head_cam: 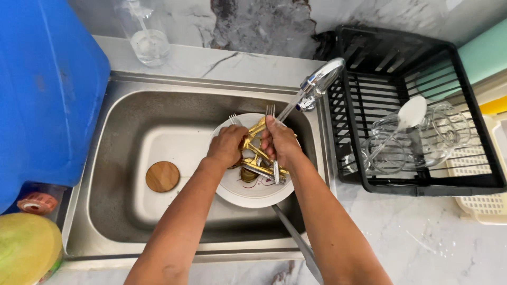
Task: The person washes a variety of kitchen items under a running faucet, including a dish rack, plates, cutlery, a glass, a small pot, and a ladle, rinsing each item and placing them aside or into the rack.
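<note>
Two bare hands work at frame centre over one round white plate (259,196), which sits inside the single stainless steel sink (113,174). On the plate lies a heap of gold-coloured cutlery (257,158); the pieces overlap too much to count. Two silver forks show their tines above the hands, one (234,120) by the left hand and one (270,110) by the right.

The left hand (227,146) is curled shut around gold handles, knuckles up. The right hand (281,142) is closed on the fork and more gold pieces, touching the left hand's bundle. Both forearms stretch up from the lower edge of the frame. A chrome tap (319,82) arches over the sink's right rim, just above the right hand.

One round wooden disc (162,176) lies on the sink floor, left of the plate. At upper right, a black plastic drying rack (422,184) holds clear glass mugs (417,140), apparently three, and one white ladle (411,113). A large blue plastic container (47,89) fills the upper left, with one clear bottle (148,37) beside it.
</note>
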